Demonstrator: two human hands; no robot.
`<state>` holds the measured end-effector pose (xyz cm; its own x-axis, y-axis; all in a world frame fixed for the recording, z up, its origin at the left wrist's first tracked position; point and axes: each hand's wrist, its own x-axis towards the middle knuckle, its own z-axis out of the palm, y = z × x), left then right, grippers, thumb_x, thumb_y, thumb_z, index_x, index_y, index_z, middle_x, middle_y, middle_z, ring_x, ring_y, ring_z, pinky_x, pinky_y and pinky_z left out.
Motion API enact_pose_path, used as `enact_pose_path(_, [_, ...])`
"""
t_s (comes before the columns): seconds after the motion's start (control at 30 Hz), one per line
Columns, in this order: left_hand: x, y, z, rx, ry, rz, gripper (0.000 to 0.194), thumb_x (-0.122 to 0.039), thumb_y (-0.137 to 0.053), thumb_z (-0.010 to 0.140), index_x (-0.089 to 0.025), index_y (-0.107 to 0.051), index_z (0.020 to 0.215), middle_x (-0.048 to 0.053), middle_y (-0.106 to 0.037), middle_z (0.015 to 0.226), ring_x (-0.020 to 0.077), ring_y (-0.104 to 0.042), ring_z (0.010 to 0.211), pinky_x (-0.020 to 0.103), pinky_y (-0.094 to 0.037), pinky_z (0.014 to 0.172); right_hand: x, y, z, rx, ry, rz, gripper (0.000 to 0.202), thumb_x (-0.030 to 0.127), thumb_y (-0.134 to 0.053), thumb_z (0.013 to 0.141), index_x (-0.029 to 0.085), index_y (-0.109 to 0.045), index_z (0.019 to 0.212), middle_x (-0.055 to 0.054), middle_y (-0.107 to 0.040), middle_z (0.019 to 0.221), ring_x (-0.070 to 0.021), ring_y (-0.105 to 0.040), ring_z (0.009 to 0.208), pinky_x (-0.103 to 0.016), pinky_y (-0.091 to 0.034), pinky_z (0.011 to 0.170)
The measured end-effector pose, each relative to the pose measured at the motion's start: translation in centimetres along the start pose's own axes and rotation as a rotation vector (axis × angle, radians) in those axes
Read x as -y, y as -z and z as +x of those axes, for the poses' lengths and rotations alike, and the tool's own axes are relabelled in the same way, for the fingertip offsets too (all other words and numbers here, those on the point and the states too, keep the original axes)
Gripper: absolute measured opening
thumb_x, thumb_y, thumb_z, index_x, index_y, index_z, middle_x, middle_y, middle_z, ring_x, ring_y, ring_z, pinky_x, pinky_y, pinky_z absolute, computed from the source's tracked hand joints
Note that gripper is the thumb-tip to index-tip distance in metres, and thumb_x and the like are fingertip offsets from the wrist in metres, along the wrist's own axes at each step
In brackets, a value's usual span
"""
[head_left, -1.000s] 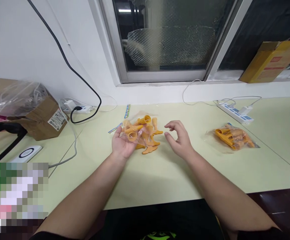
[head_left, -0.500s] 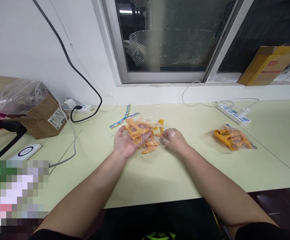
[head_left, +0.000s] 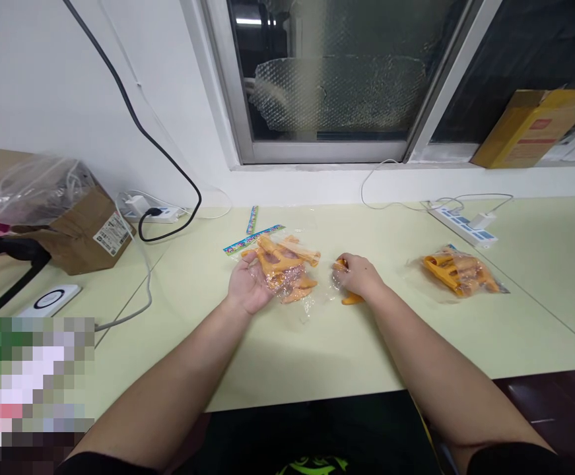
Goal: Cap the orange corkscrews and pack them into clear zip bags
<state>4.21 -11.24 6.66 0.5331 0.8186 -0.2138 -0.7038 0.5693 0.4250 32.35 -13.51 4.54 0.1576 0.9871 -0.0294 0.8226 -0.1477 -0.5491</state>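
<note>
A clear plastic bag [head_left: 307, 305] of orange plastic parts [head_left: 280, 264] lies over the palm and fingers of my left hand [head_left: 248, 287]. Its thumb rests at the bag's left edge, and the fingers are mostly hidden under the plastic. To the right of the bag, my right hand [head_left: 361, 276] is closed on an orange plastic piece [head_left: 352, 299]. One end of the piece sticks out below the hand, and another bit shows at the fingertips. A printed header strip [head_left: 253, 240] lies at the bag's top left.
A second bag of orange parts [head_left: 460, 272] lies to the right. Power strips [head_left: 463, 224] with cables sit along the wall. On the left are a cardboard box [head_left: 82, 231] and a white charging pad [head_left: 52, 300]. A short printed strip [head_left: 252, 220] lies behind the bag.
My right hand has moved slightly right, away from the bag, with an orange piece in it. The parts in the bag have shifted, and the header strip has moved a little right.
</note>
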Motion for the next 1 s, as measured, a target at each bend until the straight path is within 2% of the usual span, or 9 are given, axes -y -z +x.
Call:
enact_pose_path(0.1, [-0.1,0.0,0.2,0.002,-0.029,-0.025,0.059,-0.042,-0.037,0.103,-0.018,-0.048,0.156,0.017,-0.068,0.141,0.0347,-0.062,0.135,0.06,-0.045,0.116,-0.3,0.6,0.1,0.017,0.035,0.225,0.021,0.027,-0.068,0.079,0.024,-0.07,0.1,-0.004,-0.071,0.094,-0.021,-0.064,0.081,-0.033,-0.05,0.071])
enact_pose_path(0.17, [-0.2,0.0,0.3,0.007,-0.08,-0.039,0.06,-0.04,-0.036,0.103,-0.016,-0.047,0.157,0.017,-0.069,0.139,0.0342,-0.062,0.136,0.059,-0.045,0.117,-0.2,1.1,0.0,0.078,0.075,0.41,0.018,0.03,-0.07,0.079,0.024,-0.07,0.096,-0.002,-0.069,0.088,-0.0162,-0.059,0.071,-0.028,-0.047,0.062])
enact_pose_path(0.23, [-0.3,-0.1,0.4,0.021,-0.147,-0.043,0.061,-0.037,-0.036,0.102,-0.016,-0.046,0.158,0.016,-0.068,0.141,0.033,-0.06,0.138,0.057,-0.045,0.117,0.1,1.7,-0.2,0.154,0.072,0.624,0.019,0.039,-0.072,0.081,0.022,-0.066,0.085,0.002,-0.061,0.072,-0.011,-0.047,0.055,-0.025,-0.036,0.049])
enact_pose_path(0.3, [-0.6,-0.2,0.5,0.03,-0.211,-0.048,0.062,-0.036,-0.038,0.101,-0.018,-0.045,0.159,0.015,-0.068,0.141,0.0314,-0.06,0.138,0.055,-0.045,0.118,0.5,2.3,-0.4,0.159,0.031,0.869,0.031,0.048,-0.075,0.08,0.023,-0.057,0.078,0.006,-0.051,0.061,-0.0077,-0.036,0.044,-0.023,-0.027,0.042])
enact_pose_path(0.4, [-1.1,0.0,0.5,0.027,-0.285,-0.064,0.062,-0.036,-0.039,0.099,-0.019,-0.048,0.158,0.013,-0.069,0.14,0.0307,-0.063,0.134,0.055,-0.047,0.115,1.0,3.0,-0.7,0.078,-0.01,1.165,0.039,0.056,-0.076,0.079,0.026,-0.053,0.087,0.009,-0.047,0.056,-0.0088,-0.039,0.04,-0.022,-0.03,0.039])
enact_pose_path(0.47, [-1.4,0.2,0.6,0.009,-0.314,-0.076,0.061,-0.036,-0.04,0.098,-0.019,-0.051,0.155,0.014,-0.07,0.139,0.0313,-0.065,0.131,0.056,-0.049,0.114,1.2,3.3,-0.8,0.097,-0.026,1.277,0.041,0.061,-0.072,0.082,0.028,-0.053,0.097,0.01,-0.047,0.054,-0.0109,-0.045,0.041,-0.021,-0.035,0.04])
enact_pose_path(0.57, [-1.6,0.3,0.5,-0.039,-0.334,-0.093,0.058,-0.036,-0.042,0.097,-0.019,-0.057,0.15,0.015,-0.071,0.137,0.0334,-0.066,0.13,0.058,-0.05,0.112,1.5,3.3,-1.1,0.219,-0.043,1.336,0.041,0.063,-0.069,0.085,0.029,-0.053,0.103,0.008,-0.056,0.057,-0.0111,-0.05,0.043,-0.019,-0.038,0.042])
enact_pose_path(0.73, [-1.2,-0.1,0.4,-0.103,-0.335,-0.091,0.055,-0.038,-0.044,0.097,-0.019,-0.06,0.146,0.015,-0.072,0.134,0.0352,-0.067,0.129,0.061,-0.05,0.11,2.1,2.4,-1.6,0.373,-0.065,1.287,0.034,0.055,-0.07,0.089,0.026,-0.058,0.1,0.004,-0.065,0.059,-0.0106,-0.055,0.045,-0.018,-0.042,0.043])
enact_pose_path(1.0, [-0.8,-0.1,0.3,0.01,-0.288,-0.043,0.055,-0.041,-0.041,0.099,-0.025,-0.056,0.149,0.01,-0.073,0.134,0.0313,-0.067,0.129,0.058,-0.049,0.113,2.7,1.2,-1.8,0.497,-0.132,1.465,0.016,0.032,-0.06,0.098,0.018,-0.068,0.099,-0.009,-0.08,0.086,-0.0141,-0.073,0.066,-0.024,-0.062,0.066])
